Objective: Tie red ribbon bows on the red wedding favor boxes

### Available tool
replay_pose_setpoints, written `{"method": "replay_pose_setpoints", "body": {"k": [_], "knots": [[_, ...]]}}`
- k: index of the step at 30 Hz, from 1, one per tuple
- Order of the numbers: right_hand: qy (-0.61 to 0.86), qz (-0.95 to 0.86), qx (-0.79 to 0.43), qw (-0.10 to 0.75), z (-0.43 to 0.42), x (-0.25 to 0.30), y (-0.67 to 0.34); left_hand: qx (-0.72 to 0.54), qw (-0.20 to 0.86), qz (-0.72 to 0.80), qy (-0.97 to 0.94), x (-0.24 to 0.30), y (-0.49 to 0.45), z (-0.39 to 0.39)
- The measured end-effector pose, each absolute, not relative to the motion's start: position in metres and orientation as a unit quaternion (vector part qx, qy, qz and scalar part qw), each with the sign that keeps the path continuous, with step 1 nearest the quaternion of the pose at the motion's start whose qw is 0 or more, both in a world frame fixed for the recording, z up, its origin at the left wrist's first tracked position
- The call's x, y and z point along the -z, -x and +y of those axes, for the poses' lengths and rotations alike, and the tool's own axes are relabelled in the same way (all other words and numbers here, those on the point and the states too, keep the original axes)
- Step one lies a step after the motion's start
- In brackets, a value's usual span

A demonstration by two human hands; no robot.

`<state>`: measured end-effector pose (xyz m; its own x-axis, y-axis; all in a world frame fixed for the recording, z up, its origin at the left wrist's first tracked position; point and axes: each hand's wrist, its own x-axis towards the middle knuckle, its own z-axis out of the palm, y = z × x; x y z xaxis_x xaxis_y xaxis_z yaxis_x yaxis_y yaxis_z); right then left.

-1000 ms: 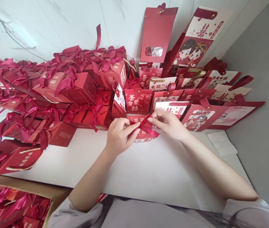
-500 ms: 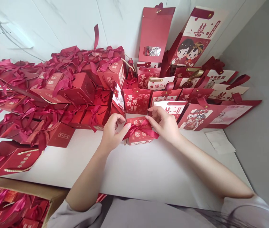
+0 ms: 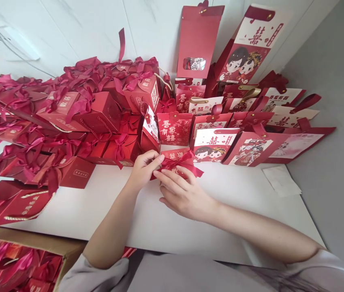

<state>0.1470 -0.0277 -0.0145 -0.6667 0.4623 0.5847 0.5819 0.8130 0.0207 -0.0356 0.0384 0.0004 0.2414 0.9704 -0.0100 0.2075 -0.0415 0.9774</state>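
Observation:
A small red gift box [image 3: 176, 152] with pale lettering sits on the white table, partly covered by my hands. Across its top lies a dark red satin ribbon bow [image 3: 185, 159]. At the box's left side, my left hand [image 3: 144, 170] pinches the ribbon between thumb and fingers. My right hand [image 3: 186, 192] reaches across the front of the box, fingers stretched and apart, fingertips at the ribbon close to my left thumb. Whether those fingertips grip the ribbon is unclear.
Ribboned red boxes [image 3: 92, 111] are piled on the left. Red and white gift bags [image 3: 216, 146] stand in rows behind and to the right. White paper [image 3: 282, 180] lies at the table's right. A cardboard carton [image 3: 74, 247] of red boxes sits at lower left.
My right hand has left the bow's right loop and moved left and nearer, across the box front. My left hand stays at the ribbon's left side. The box remains in place.

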Motion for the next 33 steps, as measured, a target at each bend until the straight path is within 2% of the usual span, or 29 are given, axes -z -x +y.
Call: {"method": "replay_pose_setpoints", "body": {"k": [10,13,17,20,25,33], "knots": [[0.362,-0.892,0.094,0.254,-0.034,0.021,-0.143,-0.406,0.468,0.489,-0.614,0.001,0.033,0.038],[0.341,-0.889,0.063,0.299,-0.029,0.023,-0.146,-0.412,0.467,0.494,-0.607,0.003,0.034,0.039],[0.287,-0.857,-0.032,0.426,-0.019,0.029,-0.150,-0.449,0.434,0.509,-0.592,0.008,0.035,0.041],[0.261,-0.827,-0.098,0.488,-0.012,0.034,-0.153,-0.459,0.423,0.523,-0.581,0.009,0.035,0.042],[0.239,-0.802,-0.167,0.521,-0.008,0.035,-0.155,-0.446,0.394,0.538,-0.597,0.006,0.035,0.042],[0.220,-0.803,-0.180,0.524,-0.007,0.033,-0.155,-0.422,0.330,0.559,-0.633,0.008,0.034,0.043]]}}
